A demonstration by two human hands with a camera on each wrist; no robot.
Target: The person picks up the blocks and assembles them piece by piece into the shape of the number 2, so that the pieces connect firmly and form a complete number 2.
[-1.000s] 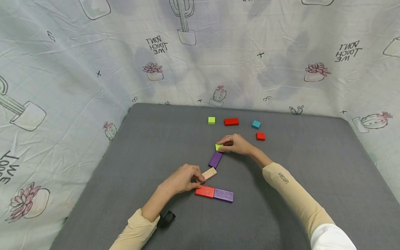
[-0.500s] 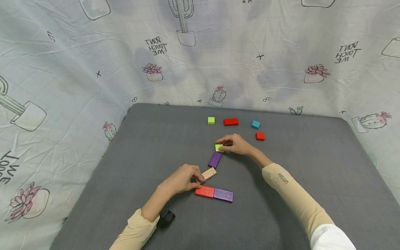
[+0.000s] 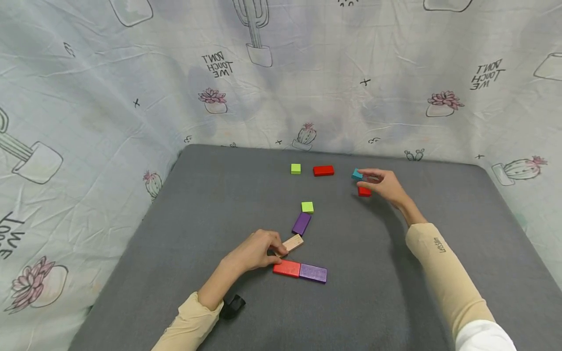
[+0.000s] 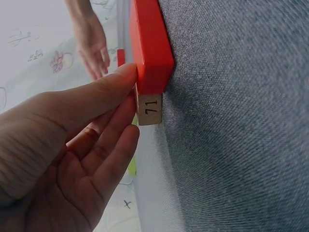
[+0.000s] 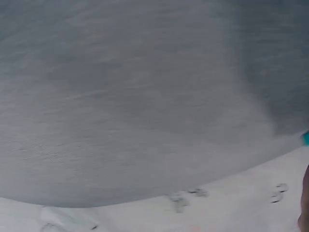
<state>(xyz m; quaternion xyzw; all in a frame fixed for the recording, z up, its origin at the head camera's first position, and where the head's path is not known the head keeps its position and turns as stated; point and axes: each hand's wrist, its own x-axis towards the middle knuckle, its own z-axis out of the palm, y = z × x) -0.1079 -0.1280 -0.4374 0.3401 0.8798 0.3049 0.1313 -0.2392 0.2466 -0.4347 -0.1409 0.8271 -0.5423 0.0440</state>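
Observation:
My left hand [image 3: 259, 251] rests at the near blocks. In the left wrist view its thumb touches the edge of a red block [image 4: 149, 46], and its fingers lie by the end of a plain wooden block [image 4: 149, 110] marked 71. A purple block [image 3: 313, 273] lies end to end with the red one. At the far right, my right hand [image 3: 384, 185] hovers with thumb and forefinger spread, just beside a blue block [image 3: 357, 174] and over a small red block [image 3: 364, 192]. The right wrist view is blurred and shows little of that hand.
Past the wooden block lie a second purple block [image 3: 301, 224] and a lime green block [image 3: 307, 207] touching its far end. Farther back are another green block [image 3: 296, 168] and a long red block [image 3: 323, 170]. A black object [image 3: 232, 307] sits by the left wrist on the grey table [image 3: 210, 195].
My right hand has let go of the near lime green block and moved right and away to the blue block. The left hand has stayed at the red and wooden blocks.

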